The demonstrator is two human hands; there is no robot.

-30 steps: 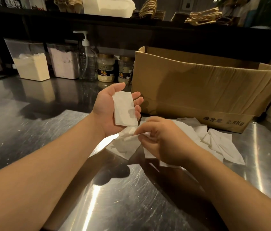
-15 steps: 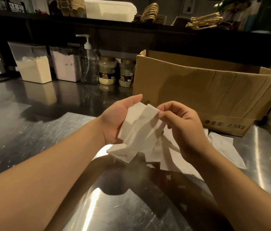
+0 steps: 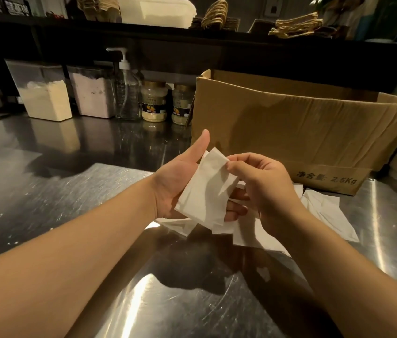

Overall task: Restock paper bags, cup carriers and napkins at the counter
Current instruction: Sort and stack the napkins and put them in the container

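Two hands meet over the steel bench (image 3: 46,198), both on folded white napkins. Left hand (image 3: 180,184) lies palm up, thumb straight and pointing up, fingers flat under a small stack of napkins (image 3: 207,191); fingertips (image 3: 237,211) poke out past the stack's right edge. Right hand (image 3: 263,184) curls over from the right, thumb and index finger pinching the top corner of the uppermost napkin. That napkin lies slightly askew on the ones below it.

Loose napkins (image 3: 324,211) lie scattered on the bench below and to the right of the hands, overlapping, some partly hidden by the right wrist. They sit just in front of a big brown cardboard box (image 3: 302,128), top flaps open, printed "2.5Kg" on its lower front flap. Box contents not visible.

Back row on the bench, left to right: clear tub of pale yellow powder (image 3: 44,93), clear tub of pinkish powder (image 3: 92,93), clear pump bottle (image 3: 125,89), two gold-lidded jars (image 3: 154,101) side by side with dark labels, second jar touching or just beside the box corner, cannot tell which.

A dark shelf (image 3: 192,37) runs above, carrying a white lidded tub (image 3: 156,11) and brown paper bags with twisted handles (image 3: 295,26).
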